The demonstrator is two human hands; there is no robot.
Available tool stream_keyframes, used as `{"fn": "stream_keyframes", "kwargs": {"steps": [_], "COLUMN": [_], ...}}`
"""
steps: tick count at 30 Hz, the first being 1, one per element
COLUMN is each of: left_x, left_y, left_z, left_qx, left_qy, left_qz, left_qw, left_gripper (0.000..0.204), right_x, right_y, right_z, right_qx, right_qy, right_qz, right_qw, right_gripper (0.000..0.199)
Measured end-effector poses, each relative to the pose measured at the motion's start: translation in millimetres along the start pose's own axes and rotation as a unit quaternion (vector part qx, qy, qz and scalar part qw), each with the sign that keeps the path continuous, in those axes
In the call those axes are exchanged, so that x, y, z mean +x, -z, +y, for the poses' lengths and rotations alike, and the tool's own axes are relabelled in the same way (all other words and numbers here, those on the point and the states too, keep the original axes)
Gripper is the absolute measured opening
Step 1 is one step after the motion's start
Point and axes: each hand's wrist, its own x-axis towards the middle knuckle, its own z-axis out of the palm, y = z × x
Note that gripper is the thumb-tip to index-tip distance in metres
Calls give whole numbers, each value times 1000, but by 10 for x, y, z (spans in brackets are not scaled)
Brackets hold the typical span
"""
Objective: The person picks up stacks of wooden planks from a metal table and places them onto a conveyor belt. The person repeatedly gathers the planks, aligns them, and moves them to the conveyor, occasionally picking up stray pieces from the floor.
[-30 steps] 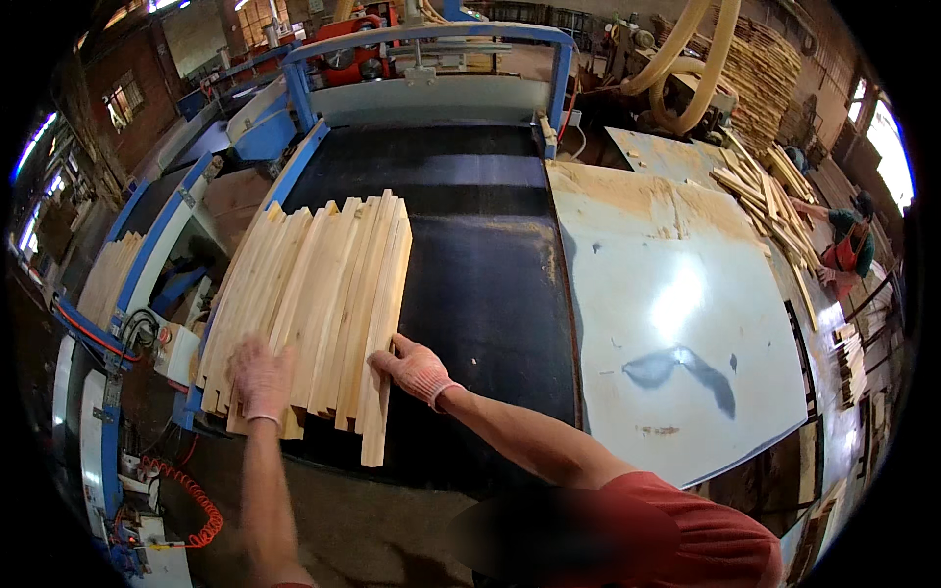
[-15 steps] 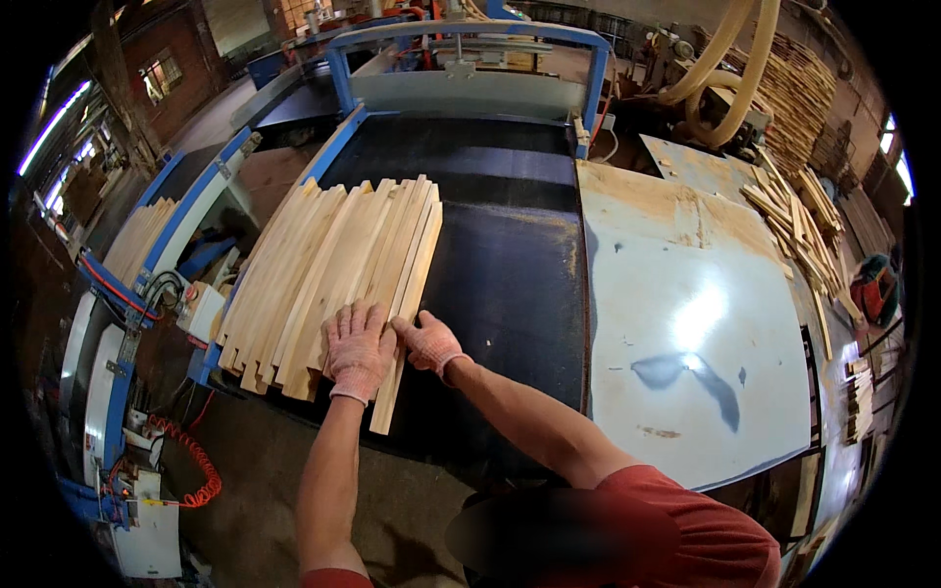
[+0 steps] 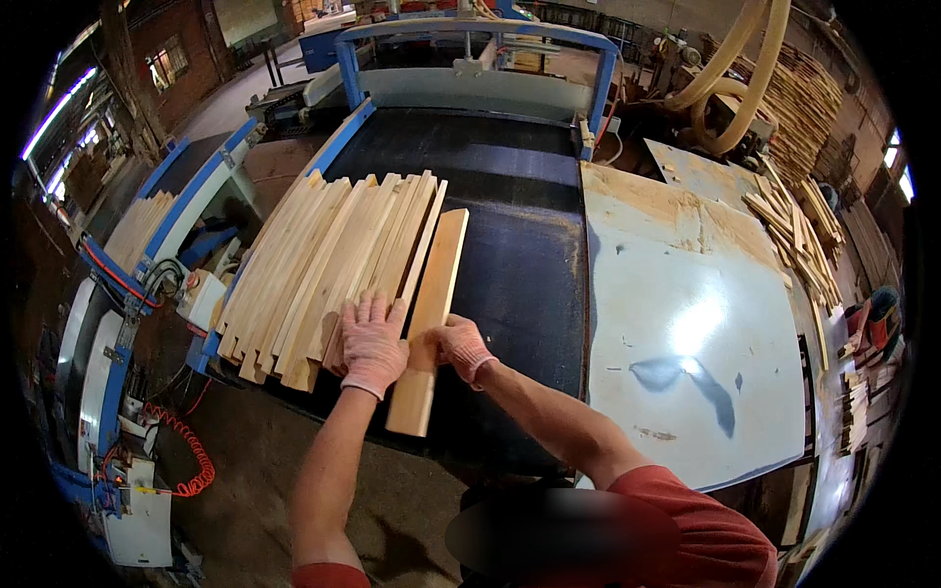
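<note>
Your right grip (image 3: 463, 348) pinches one plank (image 3: 443, 265) by its right edge, thumb over the top face, remaining fingers mostly hidden. Your left grip (image 3: 374, 348) isn't pinching: palm down, fingers slightly spread, laid over the near ends of the slat row (image 3: 319, 269). Both your hands are in pale pinkish gloves.

Plank sits just right of the row, slanted, far end leaning right, broad face up toward you; its near end juts closer to you than the row does. Can't tell if it's lifted or resting. One narrow slat (image 3: 424, 242) lies between it and the row, slightly fanned out at the top. Row is packed side by side, ends uneven, on the left part of the black table (image 3: 520, 294).

Around you: blue frame (image 3: 601, 88) across the table's far end, shiny metal sheet (image 3: 676, 314) to the right, loose wood heap (image 3: 799, 225) beyond it, beige hose (image 3: 769, 59) above, red coiled hose (image 3: 204, 456) lower left.
</note>
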Motion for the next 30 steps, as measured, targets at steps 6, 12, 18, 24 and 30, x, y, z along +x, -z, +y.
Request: {"fn": "stream_keyframes", "kwargs": {"steps": [6, 12, 18, 24, 30], "left_x": [47, 214, 290, -11, -767], "left_y": [13, -13, -22, -58, 25], "left_z": [364, 435, 341, 758, 1793], "left_qx": [-15, 8, -22, -211, -313], "left_qy": [34, 104, 144, 131, 175], "left_qz": [-17, -80, -78, 25, 32], "left_qw": [999, 991, 986, 968, 933], "left_gripper": [58, 40, 28, 32, 25], "right_x": [-604, -1738, -2836, -3733, -3447], "right_y": [1038, 2444, 3335, 4244, 5349], "right_z": [-558, -1255, -819, -390, -1007], "right_qx": [-5, -639, -699, -629, -680], "right_qy": [32, 18, -32, 30, 43], "right_qz": [17, 166, 209, 279, 168], "right_qw": [999, 751, 684, 725, 713], "right_gripper": [30, 27, 40, 45, 31]}}
